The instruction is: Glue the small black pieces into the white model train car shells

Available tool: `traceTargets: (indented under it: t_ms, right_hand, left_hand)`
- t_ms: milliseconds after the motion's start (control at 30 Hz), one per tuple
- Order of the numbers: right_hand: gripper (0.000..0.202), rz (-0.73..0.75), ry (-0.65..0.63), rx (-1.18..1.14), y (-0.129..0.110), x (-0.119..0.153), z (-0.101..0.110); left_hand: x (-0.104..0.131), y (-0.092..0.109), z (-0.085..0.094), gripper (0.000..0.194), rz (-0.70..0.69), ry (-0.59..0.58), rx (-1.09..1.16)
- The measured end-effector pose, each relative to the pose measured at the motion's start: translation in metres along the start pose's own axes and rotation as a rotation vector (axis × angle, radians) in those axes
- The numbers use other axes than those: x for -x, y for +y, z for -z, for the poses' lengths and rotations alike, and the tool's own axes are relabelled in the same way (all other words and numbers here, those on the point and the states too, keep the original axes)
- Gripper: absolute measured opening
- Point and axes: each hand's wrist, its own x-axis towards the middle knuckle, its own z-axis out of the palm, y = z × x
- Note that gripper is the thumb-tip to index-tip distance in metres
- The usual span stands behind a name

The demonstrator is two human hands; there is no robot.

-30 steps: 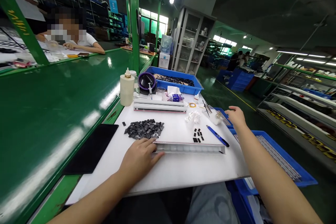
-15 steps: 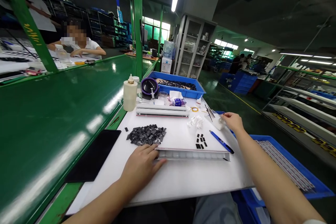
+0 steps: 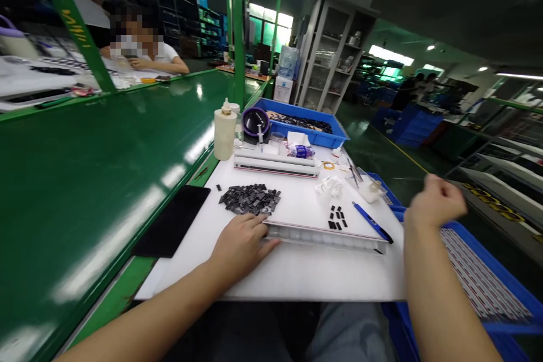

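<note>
My left hand (image 3: 237, 240) grips the left end of a long white channel-shaped bar (image 3: 326, 233), fingers over the far side and thumb on the near side. A small dark piece shows near the bar's right end. Behind the hand lies a heap of small black rectangular pieces (image 3: 250, 199). Several more black pieces (image 3: 337, 216) lie apart behind the bar, beside a blue pen-like tool (image 3: 372, 222). My right hand (image 3: 436, 203) is raised off the right edge of the table, its fingers curled closed; anything inside them is hidden. A small glass jar (image 3: 374, 188) stands at the table's right edge.
More white bars (image 3: 275, 165) lie behind the heap. Beyond are a cream bottle (image 3: 224, 134), a syringe (image 3: 260, 138), crumpled tissue (image 3: 330, 185) and tweezers (image 3: 353, 172). A blue bin (image 3: 341, 141) stands behind, another blue crate (image 3: 515, 325) at right. A co-worker sits across the green conveyor (image 3: 127, 141).
My right hand has left the small glass jar and moved right, off the table's edge. My left hand stays on the bar. The whole view has shifted slightly.
</note>
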Motion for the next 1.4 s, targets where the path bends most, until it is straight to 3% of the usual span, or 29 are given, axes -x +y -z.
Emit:
traceTargets:
  t_ms: [67,133,200,333,433,600,800,1033,1400]
  right_hand:
    - [0.012,-0.088,0.01,-0.18,-0.022,0.031,0.019]
    - [0.005,-0.339,-0.178,-0.652,-0.043,0.076,0.034]
    - [0.009,-0.484,-0.358,-0.811,-0.061,0.13,0.04]
    - [0.02,-0.447,-0.63,-0.69,-0.078,0.223,0.03]
    - [0.024,-0.299,-0.725,-0.509,-0.074,0.256,0.022]
    - [0.017,-0.093,-0.773,-0.373,-0.071,0.267,0.02]
    - [0.013,-0.031,-0.816,-0.349,-0.073,0.269,0.018]
    - [0.009,0.024,-0.754,-0.391,-0.076,0.269,0.023]
    - [0.009,0.105,-0.811,-0.331,-0.075,0.271,0.022]
  left_hand:
    - [0.0,0.003,0.0,0.026,0.02,-0.006,0.007]
    - [-0.001,0.004,0.0,0.026,0.035,-0.016,0.015]
    - [-0.001,0.005,0.001,0.026,0.039,-0.022,0.02]
    - [-0.001,0.004,0.002,0.026,0.014,-0.013,0.018]
    - [-0.001,0.003,0.002,0.027,0.005,-0.016,0.037]
    - [0.0,0.004,0.0,0.028,0.031,-0.032,0.059]
    - [-0.001,0.005,0.001,0.025,0.037,-0.021,0.054]
    - [-0.001,0.006,0.002,0.026,0.036,-0.025,0.028]
    - [-0.002,0.006,0.003,0.024,0.029,-0.035,0.039]
